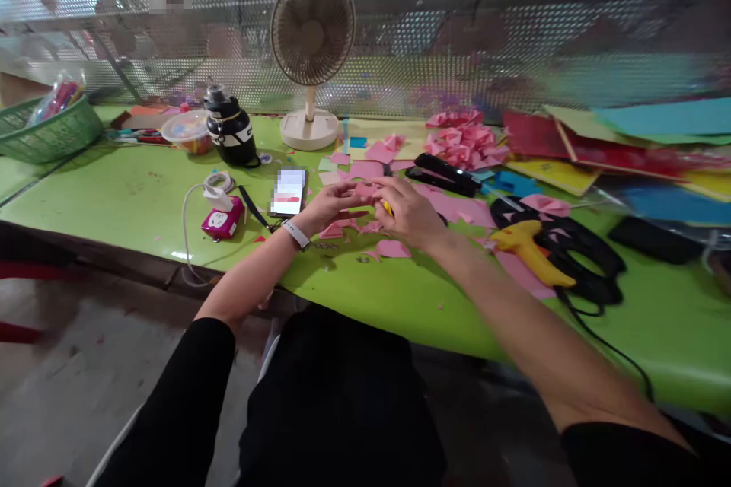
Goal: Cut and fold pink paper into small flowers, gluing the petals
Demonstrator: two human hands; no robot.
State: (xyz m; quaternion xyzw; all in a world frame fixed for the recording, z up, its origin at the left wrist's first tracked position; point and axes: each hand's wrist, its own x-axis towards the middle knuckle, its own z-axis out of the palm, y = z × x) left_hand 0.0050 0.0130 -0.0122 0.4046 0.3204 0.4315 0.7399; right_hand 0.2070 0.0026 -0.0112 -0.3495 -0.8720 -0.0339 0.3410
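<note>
My left hand [333,207], with a white watch on the wrist, pinches a small piece of pink paper [364,190] above the table. Close on its right, my right hand [410,214] is closed, its fingertips at the same paper. A small yellow object [388,208] shows between the right fingers; its kind is mostly hidden. Pink scraps [393,249] lie below both hands. Just behind them are a black stapler [444,175] and flat pink sheets. A heap of folded pink paper pieces [465,141] rests farther back.
On the right, a yellow glue gun [531,249] lies with its cord over the green table [354,297]. A phone [288,192], purple power adapter [222,221], black bottle [231,133] and fan [311,129] stand left and behind. Coloured sheets [640,148] pile at back right; a green basket [51,129] far left.
</note>
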